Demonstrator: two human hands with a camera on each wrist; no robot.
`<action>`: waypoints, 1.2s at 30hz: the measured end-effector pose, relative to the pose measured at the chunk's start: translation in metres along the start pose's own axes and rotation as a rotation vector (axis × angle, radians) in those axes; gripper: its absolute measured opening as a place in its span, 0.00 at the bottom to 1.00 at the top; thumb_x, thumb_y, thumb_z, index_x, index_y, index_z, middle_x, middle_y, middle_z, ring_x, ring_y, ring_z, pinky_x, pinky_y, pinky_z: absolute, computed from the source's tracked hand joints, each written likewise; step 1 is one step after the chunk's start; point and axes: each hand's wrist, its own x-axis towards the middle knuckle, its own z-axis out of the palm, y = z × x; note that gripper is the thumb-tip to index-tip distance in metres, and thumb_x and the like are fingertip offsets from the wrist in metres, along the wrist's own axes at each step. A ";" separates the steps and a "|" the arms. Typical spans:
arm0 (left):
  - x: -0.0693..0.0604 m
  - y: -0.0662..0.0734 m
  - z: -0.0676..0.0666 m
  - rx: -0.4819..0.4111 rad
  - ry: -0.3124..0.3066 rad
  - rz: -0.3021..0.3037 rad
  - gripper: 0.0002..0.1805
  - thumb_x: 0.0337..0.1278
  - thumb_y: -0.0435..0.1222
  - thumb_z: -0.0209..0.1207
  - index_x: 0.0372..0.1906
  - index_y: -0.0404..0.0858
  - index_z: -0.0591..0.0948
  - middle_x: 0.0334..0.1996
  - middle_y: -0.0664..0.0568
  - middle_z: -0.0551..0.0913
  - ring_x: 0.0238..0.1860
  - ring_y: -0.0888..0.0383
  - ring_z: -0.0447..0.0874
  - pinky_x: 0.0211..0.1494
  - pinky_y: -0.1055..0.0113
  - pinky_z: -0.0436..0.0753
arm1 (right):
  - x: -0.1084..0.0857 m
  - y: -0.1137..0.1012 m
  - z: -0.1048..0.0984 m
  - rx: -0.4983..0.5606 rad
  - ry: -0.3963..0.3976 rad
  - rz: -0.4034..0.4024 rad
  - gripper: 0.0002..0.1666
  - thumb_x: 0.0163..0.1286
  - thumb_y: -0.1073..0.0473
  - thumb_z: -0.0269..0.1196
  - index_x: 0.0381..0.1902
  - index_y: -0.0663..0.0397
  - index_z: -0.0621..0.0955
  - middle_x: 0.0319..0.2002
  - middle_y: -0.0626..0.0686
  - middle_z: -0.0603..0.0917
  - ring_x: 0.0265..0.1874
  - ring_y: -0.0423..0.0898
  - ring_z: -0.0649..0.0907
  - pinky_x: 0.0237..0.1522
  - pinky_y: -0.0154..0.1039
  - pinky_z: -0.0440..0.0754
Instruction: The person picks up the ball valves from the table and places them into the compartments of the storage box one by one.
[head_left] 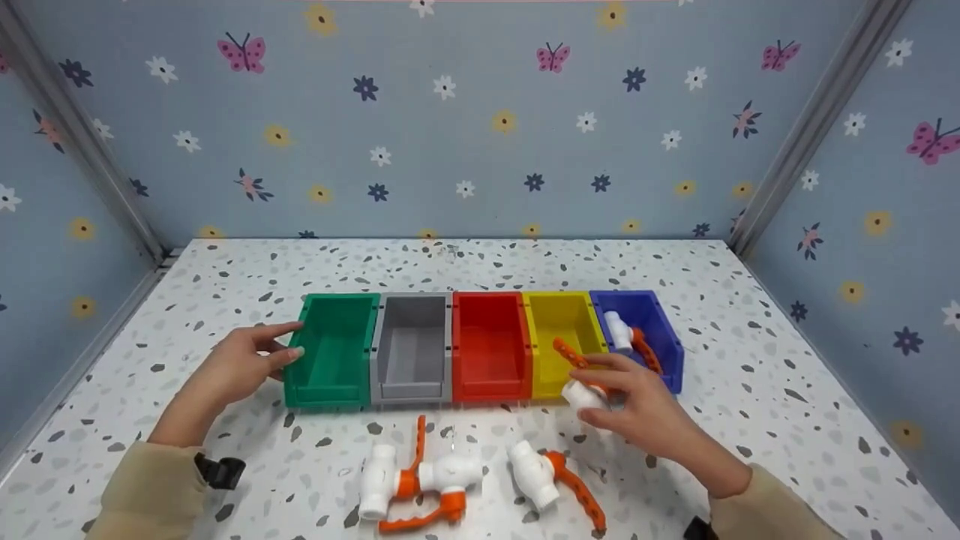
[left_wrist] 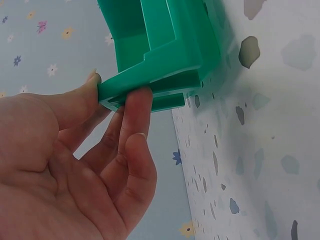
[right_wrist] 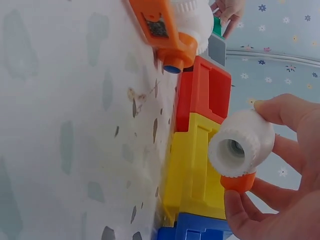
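Note:
My left hand [head_left: 238,365] grips the left side wall of the green bin [head_left: 330,396], thumb and fingers on either side of its rim in the left wrist view [left_wrist: 80,150]. My right hand [head_left: 637,401] pinches a white valve [head_left: 583,397] with an orange handle, held above the front of the yellow bin [head_left: 559,307]. In the right wrist view the valve's round white opening [right_wrist: 240,145] faces the camera, with the thumb and fingertips around it. Another white valve [head_left: 619,331] with an orange handle lies in the blue bin [head_left: 673,375].
Between the green and yellow bins stand the grey bin [head_left: 412,391] and red bin [head_left: 491,389], all in one row. In front lie several valves: one at left [head_left: 377,481], one beside it [head_left: 451,472], one at right [head_left: 534,475]. Patterned walls surround the speckled table [head_left: 300,480].

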 end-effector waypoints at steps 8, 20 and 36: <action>0.002 0.001 0.001 0.003 -0.001 -0.011 0.33 0.74 0.43 0.55 0.77 0.39 0.61 0.55 0.33 0.76 0.43 0.48 0.86 0.58 0.37 0.74 | 0.013 -0.008 0.005 -0.042 0.095 0.072 0.28 0.60 0.49 0.75 0.58 0.44 0.84 0.64 0.48 0.76 0.59 0.51 0.76 0.50 0.45 0.81; 0.002 0.000 -0.001 -0.005 -0.003 0.000 0.34 0.73 0.43 0.57 0.77 0.38 0.61 0.55 0.32 0.77 0.41 0.51 0.86 0.54 0.42 0.77 | 0.039 -0.018 0.011 -0.117 0.196 0.154 0.29 0.60 0.48 0.74 0.60 0.43 0.84 0.64 0.53 0.76 0.62 0.56 0.75 0.53 0.50 0.81; 0.002 0.000 -0.001 -0.015 -0.012 -0.008 0.34 0.73 0.43 0.56 0.77 0.38 0.61 0.53 0.33 0.77 0.42 0.50 0.85 0.53 0.44 0.78 | 0.070 -0.026 0.020 -0.104 0.288 0.275 0.28 0.64 0.48 0.71 0.62 0.44 0.82 0.66 0.52 0.73 0.65 0.53 0.72 0.60 0.51 0.77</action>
